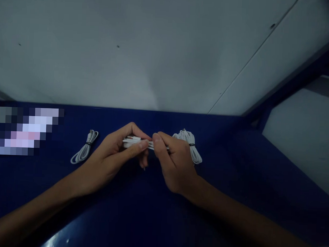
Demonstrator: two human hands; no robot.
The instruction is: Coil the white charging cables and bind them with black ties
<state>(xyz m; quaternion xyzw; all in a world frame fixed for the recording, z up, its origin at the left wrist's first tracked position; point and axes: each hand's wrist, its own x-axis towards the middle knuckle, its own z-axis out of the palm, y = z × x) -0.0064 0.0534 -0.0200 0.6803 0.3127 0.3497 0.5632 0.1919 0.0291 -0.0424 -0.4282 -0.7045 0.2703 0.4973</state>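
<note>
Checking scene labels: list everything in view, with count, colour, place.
held cable: 1 bundle, white, centre, gripped
cable coil: 1, white, left of centre
cable bundle: 1, white, right of centre, partly hidden
ties: 2, black, around coil and bundle
tabletop: 1, blue, beneath
wall panelling: count unclear, grey, behind tabletop
beam: 1, blue, right
pale panel: 1, grey, far right
pixelated area: contents unreadable, far left
left hand: 1, bare, centre-left
right hand: 1, bare, centre-right

Bench top (pixel 140 209): glossy, smooth. Held cable (pixel 134 139), left cable bundle (pixel 84 153), right cable bundle (pixel 185 137): smooth plastic-looking jackets; left plug tip (pixel 91 131) looks metal. Panel (pixel 123 75) at bench's far edge: matt.
</note>
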